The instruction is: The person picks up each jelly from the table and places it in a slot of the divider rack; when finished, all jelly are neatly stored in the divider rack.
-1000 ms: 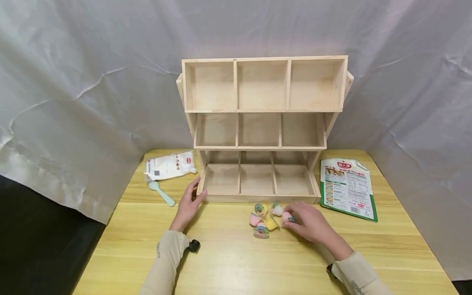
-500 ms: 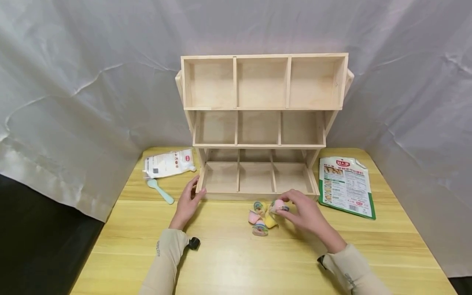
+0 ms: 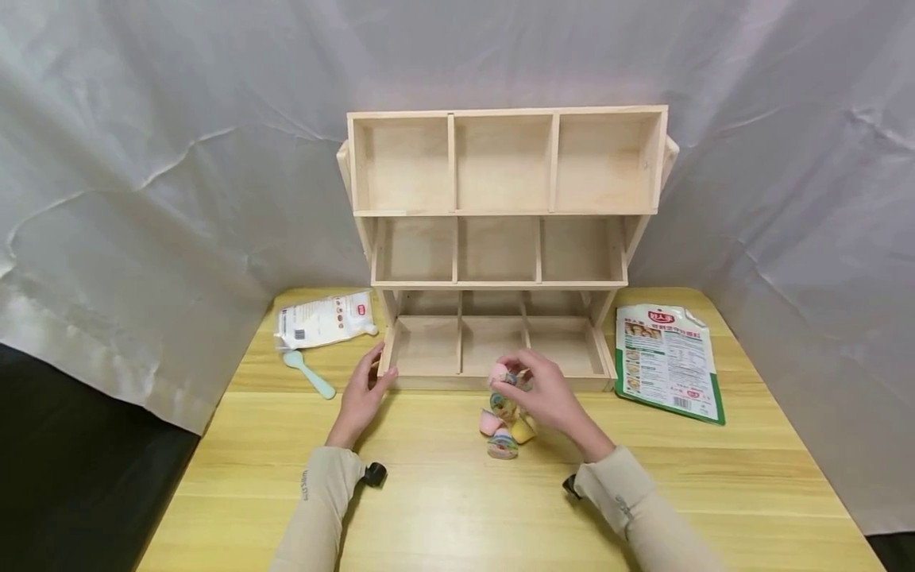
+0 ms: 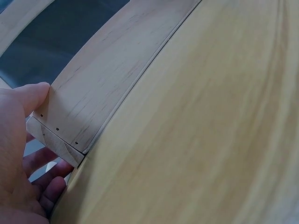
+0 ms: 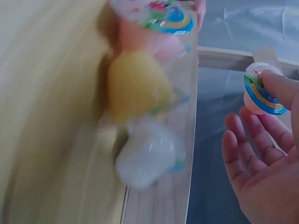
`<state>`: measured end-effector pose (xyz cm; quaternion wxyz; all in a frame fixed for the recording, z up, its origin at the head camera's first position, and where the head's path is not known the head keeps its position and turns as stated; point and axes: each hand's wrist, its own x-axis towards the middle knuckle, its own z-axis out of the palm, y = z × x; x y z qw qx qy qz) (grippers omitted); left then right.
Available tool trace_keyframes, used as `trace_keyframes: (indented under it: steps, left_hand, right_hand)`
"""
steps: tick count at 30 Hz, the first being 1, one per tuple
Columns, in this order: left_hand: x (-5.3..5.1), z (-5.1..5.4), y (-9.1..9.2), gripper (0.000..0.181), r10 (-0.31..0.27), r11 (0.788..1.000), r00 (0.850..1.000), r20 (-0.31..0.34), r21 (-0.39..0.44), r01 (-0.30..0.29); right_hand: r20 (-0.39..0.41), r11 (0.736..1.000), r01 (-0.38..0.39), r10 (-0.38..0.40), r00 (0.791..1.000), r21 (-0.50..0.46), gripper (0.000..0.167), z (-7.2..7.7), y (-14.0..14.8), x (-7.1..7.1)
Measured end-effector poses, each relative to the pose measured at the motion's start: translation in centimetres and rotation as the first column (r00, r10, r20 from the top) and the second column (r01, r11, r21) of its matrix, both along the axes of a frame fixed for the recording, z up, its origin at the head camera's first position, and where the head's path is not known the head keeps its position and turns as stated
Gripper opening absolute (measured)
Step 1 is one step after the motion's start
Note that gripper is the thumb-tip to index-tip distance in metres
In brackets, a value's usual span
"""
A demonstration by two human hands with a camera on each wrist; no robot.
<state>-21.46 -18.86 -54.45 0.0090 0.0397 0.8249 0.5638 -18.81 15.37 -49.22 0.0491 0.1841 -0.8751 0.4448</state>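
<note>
My right hand (image 3: 545, 391) pinches a pink jelly cup (image 5: 254, 103) between thumb and fingers. In the head view it is held above the front edge of the wooden rack's bottom tier, near the middle compartment. Below the hand, several small jelly cups lie grouped on the table, among them a yellow one (image 5: 138, 86), a white one (image 5: 149, 156) and a pink one (image 3: 490, 422). My left hand (image 3: 363, 397) grips the front left corner of the three-tier wooden rack (image 3: 429, 383), thumb on the top edge and fingers around the side.
A white packet (image 3: 325, 321) and a pale green spoon (image 3: 309, 375) lie left of the rack. On its right lies a green-and-white pouch (image 3: 668, 361). Grey cloth (image 3: 179, 199) hangs behind and at both sides of the wooden table (image 3: 457, 508).
My right hand has lifted the pink jelly cup and carried it left and forward, over the other cups to the rack's front edge. My left hand stays at the rack's corner.
</note>
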Motion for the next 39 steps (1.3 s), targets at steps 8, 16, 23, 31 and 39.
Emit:
trace_keyframes:
  steps: [8,16,23,31,39]
  left_hand:
    - [0.4,1.0,0.2,0.065,-0.004,1.0,1.0,-0.001,-0.004,0.004]
    - [0.6,1.0,0.2,0.065,-0.007,1.0,1.0,0.004,-0.017,0.007]
    - [0.8,1.0,0.1,0.065,0.003,1.0,1.0,0.012,-0.017,-0.003]
    - [0.7,0.9,0.2,0.065,-0.001,1.0,1.0,0.002,-0.007,0.001]
    - [0.6,1.1,0.1,0.065,-0.007,1.0,1.0,-0.019,-0.017,0.006]
  right_hand:
    - [0.077,0.991,0.02,-0.01,0.997,-0.13,0.033,0.4,-3.1,-2.2]
    - [0.163,0.98,0.082,-0.053,0.985,-0.18,0.034,0.6,-5.6,-3.9]
    - [0.24,0.942,0.122,-0.046,0.97,-0.312,0.035,0.1,-7.3,-5.2]
    - [0.342,0.836,0.171,0.021,0.94,-0.522,0.037,-0.2,-8.5,-6.1]
    - [0.351,0.809,0.158,0.063,0.934,-0.566,0.036,-0.1,-8.9,-6.3]
